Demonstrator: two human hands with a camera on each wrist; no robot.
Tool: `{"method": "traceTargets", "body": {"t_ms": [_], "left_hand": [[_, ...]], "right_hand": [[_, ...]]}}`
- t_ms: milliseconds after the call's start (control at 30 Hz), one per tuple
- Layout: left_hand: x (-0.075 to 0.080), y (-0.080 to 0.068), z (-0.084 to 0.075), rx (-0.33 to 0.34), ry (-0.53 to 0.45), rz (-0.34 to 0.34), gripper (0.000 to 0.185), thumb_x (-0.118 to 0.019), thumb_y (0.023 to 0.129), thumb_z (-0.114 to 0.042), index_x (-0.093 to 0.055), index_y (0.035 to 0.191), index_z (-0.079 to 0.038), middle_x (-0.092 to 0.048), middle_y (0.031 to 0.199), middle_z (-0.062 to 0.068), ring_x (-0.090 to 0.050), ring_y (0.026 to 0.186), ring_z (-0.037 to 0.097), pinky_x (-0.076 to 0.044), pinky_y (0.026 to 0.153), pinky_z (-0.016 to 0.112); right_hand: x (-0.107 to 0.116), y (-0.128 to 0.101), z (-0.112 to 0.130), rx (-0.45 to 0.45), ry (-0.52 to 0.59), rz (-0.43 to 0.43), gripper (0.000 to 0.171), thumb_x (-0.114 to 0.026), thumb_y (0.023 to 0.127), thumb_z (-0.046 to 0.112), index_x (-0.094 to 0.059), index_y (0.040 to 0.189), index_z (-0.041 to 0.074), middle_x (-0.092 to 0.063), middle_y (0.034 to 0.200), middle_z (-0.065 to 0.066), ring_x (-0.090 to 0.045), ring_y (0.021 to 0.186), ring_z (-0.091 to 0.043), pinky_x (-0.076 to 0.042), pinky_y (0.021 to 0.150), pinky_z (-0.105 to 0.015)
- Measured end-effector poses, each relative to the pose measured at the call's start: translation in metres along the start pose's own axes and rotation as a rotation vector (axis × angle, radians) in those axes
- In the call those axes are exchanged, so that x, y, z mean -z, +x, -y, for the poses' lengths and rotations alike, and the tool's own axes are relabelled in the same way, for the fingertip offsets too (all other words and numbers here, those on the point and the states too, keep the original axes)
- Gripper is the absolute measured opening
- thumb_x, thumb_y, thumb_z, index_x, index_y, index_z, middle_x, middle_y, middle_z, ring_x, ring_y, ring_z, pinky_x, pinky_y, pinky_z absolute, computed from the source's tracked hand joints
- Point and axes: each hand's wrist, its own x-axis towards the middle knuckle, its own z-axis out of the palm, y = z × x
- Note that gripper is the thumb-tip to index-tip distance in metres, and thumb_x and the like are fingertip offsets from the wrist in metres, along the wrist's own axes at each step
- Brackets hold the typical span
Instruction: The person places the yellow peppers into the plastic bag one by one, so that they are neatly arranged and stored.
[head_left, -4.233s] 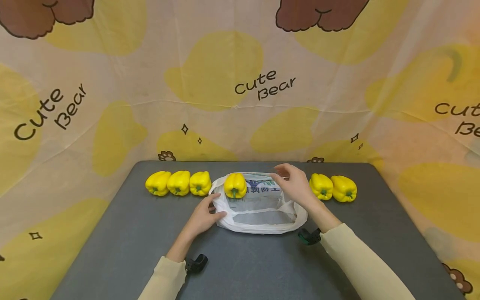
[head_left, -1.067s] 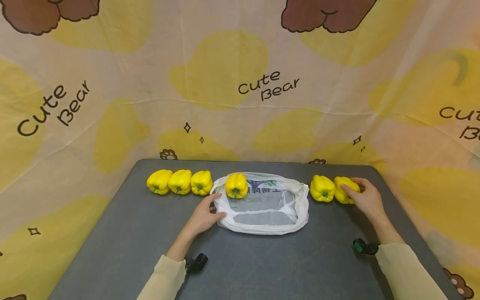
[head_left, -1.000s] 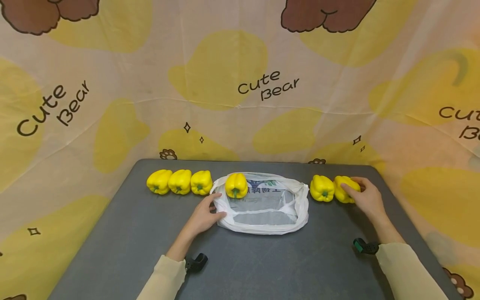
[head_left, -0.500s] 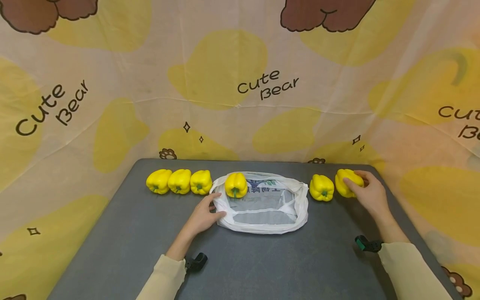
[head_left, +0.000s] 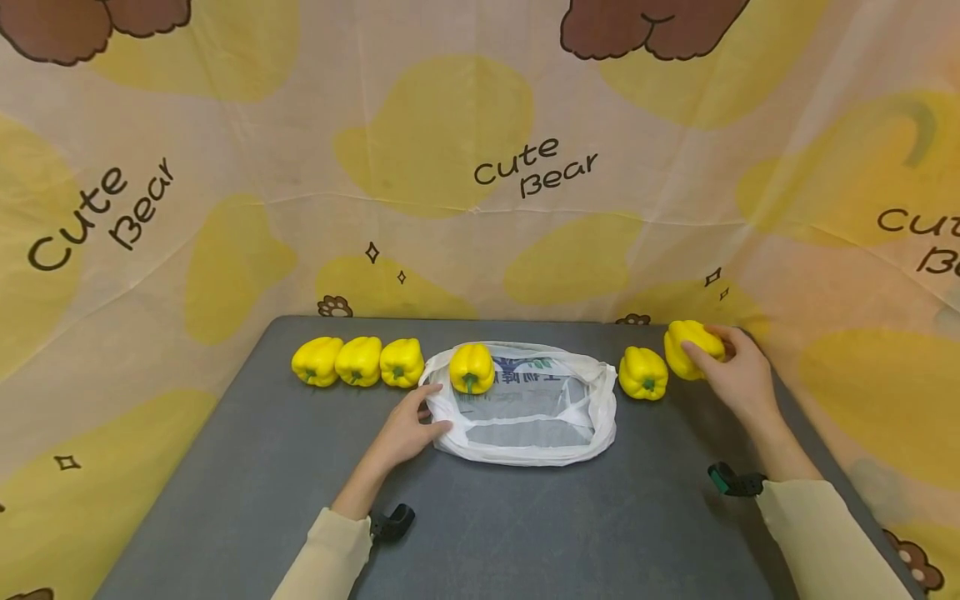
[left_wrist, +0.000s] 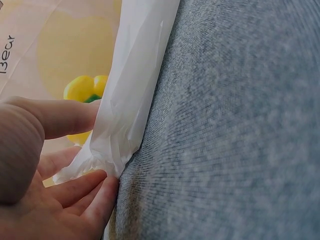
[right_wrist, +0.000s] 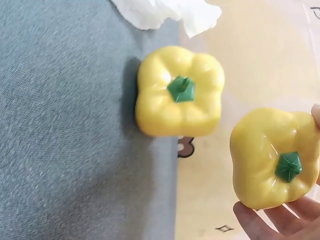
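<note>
My right hand (head_left: 731, 373) grips a yellow bell pepper (head_left: 692, 347) (right_wrist: 274, 157) and holds it lifted above the grey table's (head_left: 525, 517) back right corner. A second yellow pepper (head_left: 642, 372) (right_wrist: 179, 92) lies on the table just left of it. My left hand (head_left: 408, 425) (left_wrist: 45, 165) pinches the left rim of a white plastic bag (head_left: 525, 408) (left_wrist: 127, 95) that lies with its mouth spread wide at the table's middle. One yellow pepper (head_left: 471, 368) sits inside the bag at its back left.
Three more yellow peppers (head_left: 357, 361) stand in a row at the back left of the table. A cloth backdrop (head_left: 480, 167) printed with bears hangs behind and around the table. The table's front half is bare grey felt.
My right hand moved from the bag to the far-right pepper, gripped it and lifted it up off the table. The left hand stayed on the bag's rim.
</note>
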Motion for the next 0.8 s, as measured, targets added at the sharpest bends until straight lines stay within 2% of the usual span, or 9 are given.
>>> {"method": "traceTargets", "body": {"t_ms": [200,433,667,800], "left_hand": [[0.000,0.000,-0.001,0.004,-0.002,0.000,0.064,-0.076,0.090,-0.013,-0.050,0.148,-0.009,-0.042,0.155,0.022,-0.058,0.125,0.043,-0.051,0.101,0.052],[0.000,-0.001,-0.002,0.007,0.002,-0.001,0.064,-0.076,0.090,-0.014,-0.050,0.148,-0.009,-0.042,0.154,0.022,-0.058,0.124,0.042,-0.051,0.101,0.052],[0.000,0.000,-0.002,0.014,0.005,-0.001,0.064,-0.077,0.090,-0.014,-0.050,0.148,-0.011,-0.043,0.154,0.021,-0.059,0.124,0.042,-0.052,0.100,0.051],[-0.001,0.000,-0.003,0.017,0.009,0.000,0.064,-0.077,0.090,-0.015,-0.050,0.148,-0.010,-0.043,0.154,0.022,-0.059,0.123,0.042,-0.052,0.100,0.051]], "right_hand": [[-0.001,-0.001,0.016,0.011,0.024,0.004,0.074,-0.065,0.096,0.051,-0.049,0.146,-0.001,-0.052,0.140,-0.028,-0.052,0.114,-0.042,-0.043,0.078,-0.035],[-0.007,-0.002,0.032,0.029,0.058,0.026,0.073,-0.065,0.096,0.050,-0.049,0.147,0.001,-0.053,0.139,-0.025,-0.053,0.113,-0.040,-0.044,0.076,-0.030],[-0.020,-0.003,0.044,0.079,0.074,0.021,0.068,-0.067,0.096,0.046,-0.052,0.144,0.000,-0.054,0.140,-0.024,-0.053,0.115,-0.041,-0.044,0.085,-0.042],[-0.028,-0.005,0.049,0.103,0.092,0.019,0.065,-0.068,0.096,0.044,-0.054,0.142,0.000,-0.055,0.138,-0.023,-0.054,0.115,-0.039,-0.044,0.087,-0.043]]}}
